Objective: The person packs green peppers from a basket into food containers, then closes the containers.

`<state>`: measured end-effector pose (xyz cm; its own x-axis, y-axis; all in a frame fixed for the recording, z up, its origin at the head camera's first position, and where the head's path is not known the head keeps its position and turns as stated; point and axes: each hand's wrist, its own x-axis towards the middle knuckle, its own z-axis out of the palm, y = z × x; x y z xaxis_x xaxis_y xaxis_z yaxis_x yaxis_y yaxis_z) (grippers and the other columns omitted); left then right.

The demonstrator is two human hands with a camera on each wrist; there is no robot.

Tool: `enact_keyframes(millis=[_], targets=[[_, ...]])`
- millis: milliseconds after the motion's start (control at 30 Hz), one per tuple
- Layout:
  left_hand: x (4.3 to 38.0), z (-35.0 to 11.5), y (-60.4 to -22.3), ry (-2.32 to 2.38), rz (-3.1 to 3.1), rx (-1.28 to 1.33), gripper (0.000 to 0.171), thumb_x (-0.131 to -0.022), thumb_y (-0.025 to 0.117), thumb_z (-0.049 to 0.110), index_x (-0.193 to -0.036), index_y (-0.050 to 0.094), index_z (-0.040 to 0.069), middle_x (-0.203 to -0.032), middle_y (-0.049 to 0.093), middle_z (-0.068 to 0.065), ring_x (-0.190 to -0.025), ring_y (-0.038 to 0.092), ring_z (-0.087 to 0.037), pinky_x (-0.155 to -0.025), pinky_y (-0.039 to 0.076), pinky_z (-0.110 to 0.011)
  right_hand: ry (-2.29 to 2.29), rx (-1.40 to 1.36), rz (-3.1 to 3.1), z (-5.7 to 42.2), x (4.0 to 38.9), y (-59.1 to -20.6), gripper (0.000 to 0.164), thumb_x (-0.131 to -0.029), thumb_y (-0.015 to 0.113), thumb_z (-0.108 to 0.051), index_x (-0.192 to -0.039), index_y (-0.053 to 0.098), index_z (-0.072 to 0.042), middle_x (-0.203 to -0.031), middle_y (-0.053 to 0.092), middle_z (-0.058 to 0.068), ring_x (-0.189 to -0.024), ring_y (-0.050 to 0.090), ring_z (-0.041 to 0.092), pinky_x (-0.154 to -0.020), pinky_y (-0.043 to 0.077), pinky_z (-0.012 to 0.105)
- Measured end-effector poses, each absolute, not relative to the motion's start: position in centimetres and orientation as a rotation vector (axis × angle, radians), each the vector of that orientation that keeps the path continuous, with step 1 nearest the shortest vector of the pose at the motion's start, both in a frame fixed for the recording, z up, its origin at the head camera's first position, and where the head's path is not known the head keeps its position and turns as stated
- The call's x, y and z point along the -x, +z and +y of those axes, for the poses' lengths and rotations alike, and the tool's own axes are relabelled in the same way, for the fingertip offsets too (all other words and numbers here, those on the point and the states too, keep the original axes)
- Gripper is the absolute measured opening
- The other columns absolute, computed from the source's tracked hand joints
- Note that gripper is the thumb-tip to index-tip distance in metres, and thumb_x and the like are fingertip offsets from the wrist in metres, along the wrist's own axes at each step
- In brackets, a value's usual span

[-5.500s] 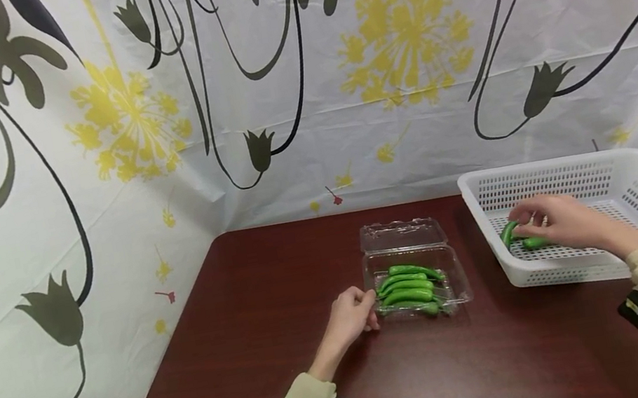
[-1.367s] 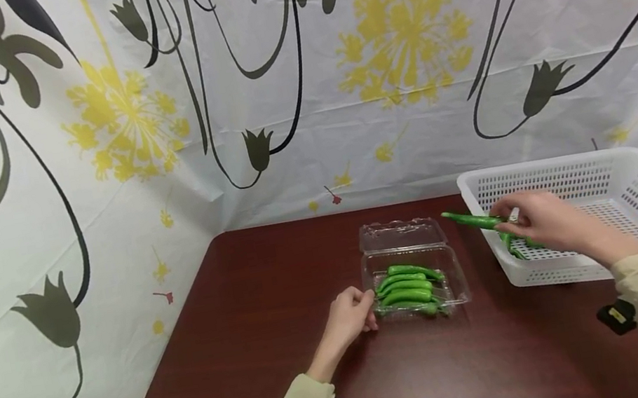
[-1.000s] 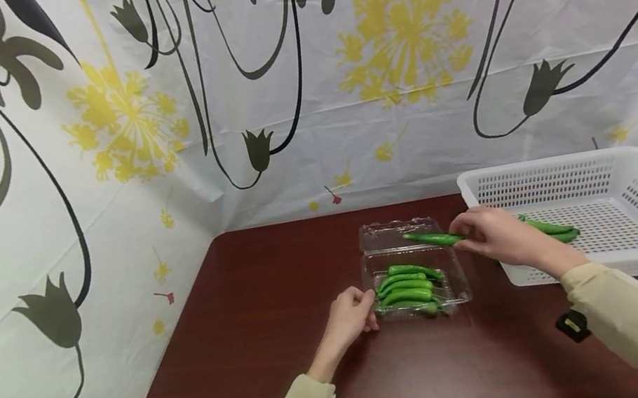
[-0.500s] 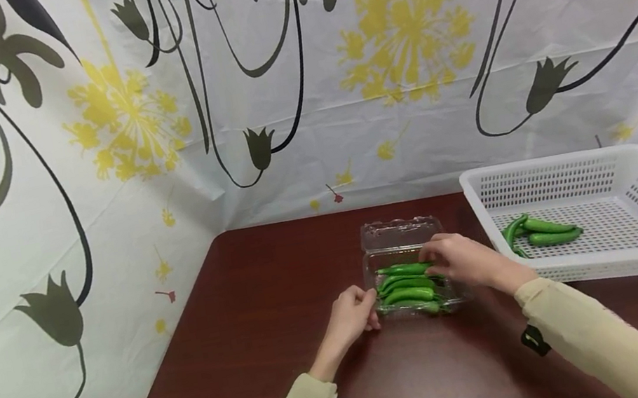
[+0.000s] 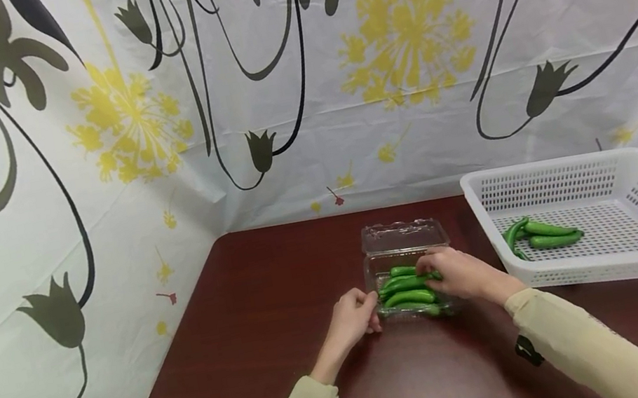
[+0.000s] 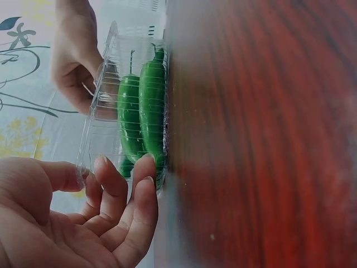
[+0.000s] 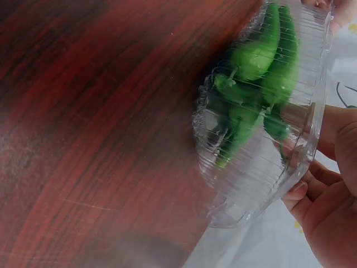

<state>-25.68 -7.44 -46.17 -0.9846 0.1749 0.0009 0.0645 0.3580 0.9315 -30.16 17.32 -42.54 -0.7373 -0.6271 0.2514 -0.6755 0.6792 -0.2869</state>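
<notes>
A clear plastic clamshell container [image 5: 405, 241] with its lid folded back holds several green chili peppers [image 5: 410, 297], lying roughly side by side. My left hand [image 5: 349, 315] pinches the container's left rim; in the left wrist view the thumb of the left hand [image 6: 83, 218] is at the rim and the fingers are against the outer wall. My right hand [image 5: 460, 273] reaches inside over the right part, its fingertips pinching one of the peppers. The right wrist view shows the right hand [image 7: 329, 195] bent over the clear wall, its fingertips partly hidden behind plastic and peppers.
A white perforated basket [image 5: 600, 267] stands to the right, with a few green chili peppers [image 5: 552, 233] at its left end. The dark red wooden table [image 5: 268, 272] meets a patterned white cloth [image 5: 287, 91] behind and to the left.
My right hand has carried a pepper left from the basket to the container, lowered it in and shifted slightly nearer. The left hand stays at the rim.
</notes>
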Motion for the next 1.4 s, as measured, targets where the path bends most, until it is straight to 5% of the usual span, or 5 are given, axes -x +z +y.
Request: enact_keyframes(millis=[933,1400], targets=[[25.6,-7.2,-46.1,1.725,2.517,-0.228,0.025,-0.104,0.056,0.019,-0.086,0.059,0.002,-0.061,0.063,-0.007,-0.056,0.068,-0.02,-0.055,0.058,-0.033,0.604,-1.005,-2.55,22.1,30.7,-38.7,0.013,-0.087,0.074,0.003,-0.099,0.071,-0.002,-0.09,0.064,0.004,-0.08,0.063,0.021,-0.069,0.054,0.039],[25.9,-7.1,-46.2,1.703,2.564,-0.179,0.025,-0.103,0.057,0.017,-0.083,0.058,0.004,-0.058,0.062,-0.005,-0.055,0.068,-0.02,-0.055,0.058,-0.034,0.494,-0.876,-2.554,28.0,31.1,-37.1,0.014,-0.086,0.076,-0.002,-0.1,0.071,-0.002,-0.086,0.066,0.001,-0.061,0.052,0.003,-0.056,0.048,0.03]])
